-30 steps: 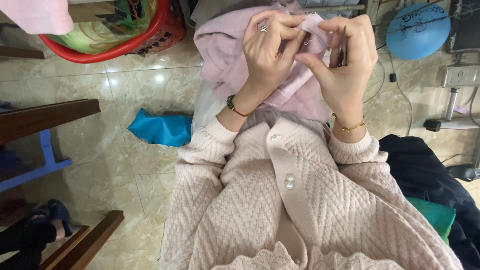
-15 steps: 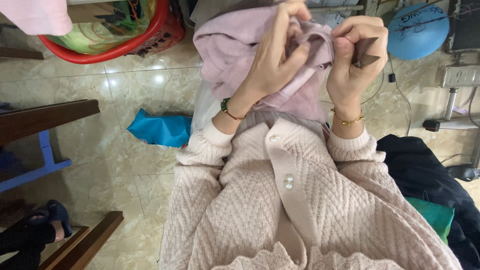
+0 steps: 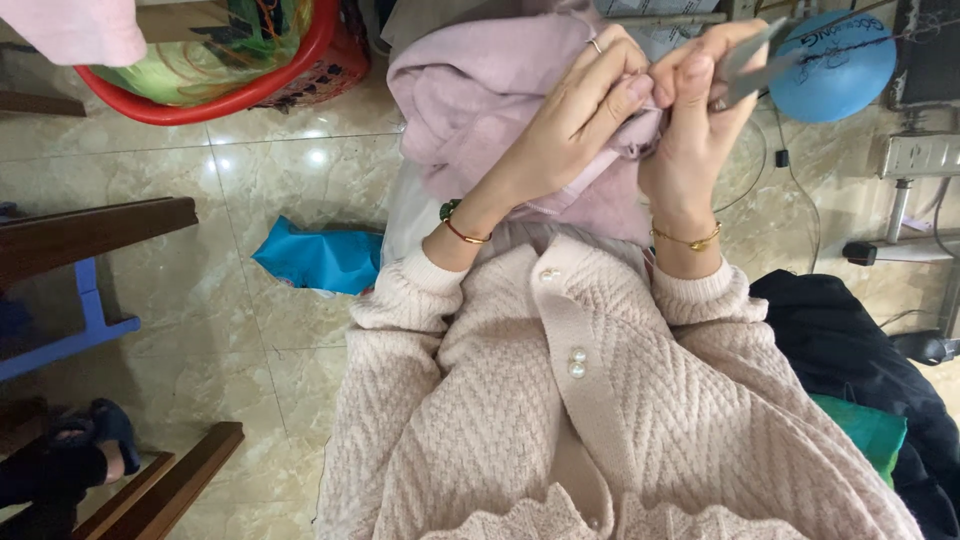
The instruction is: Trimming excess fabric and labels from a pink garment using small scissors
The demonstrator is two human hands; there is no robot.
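- Pink knit garment (image 3: 480, 110), bunched in the upper centre of the frame, raised off the lap and up toward the camera, probably so a small spot on it can be seen closely.
- Left hand (image 3: 560, 125), upper centre, fingers curled and closed on a fold of the garment; thumb and forefinger pressed together at the edge, seemingly to keep that spot taut and exposed.
- Right hand (image 3: 695, 110), just right of the left and touching it at the fingertips; fingers closed around a small metal tool (image 3: 750, 65), grey blades pointing to the upper right, away from the cloth. Whether snips or small scissors: cannot tell.
- Cream cable-knit cardigan (image 3: 600, 420), filling the lower centre, sleeves reaching both wrists; bracelets at each wrist.
- Red plastic basin (image 3: 240, 95), upper left, holding green and patterned material.
- Blue plastic bag (image 3: 320, 258), left of centre on the glossy tiled floor (image 3: 220, 190), near the garment's hanging end.
- Blue balloon-like ball (image 3: 835, 70), upper right, behind the tool.
- Dark cloth (image 3: 850, 340), right edge, over something green.
- Dark wooden furniture (image 3: 90, 230), left edge; another person's foot in a dark sandal (image 3: 90, 440), lower left.
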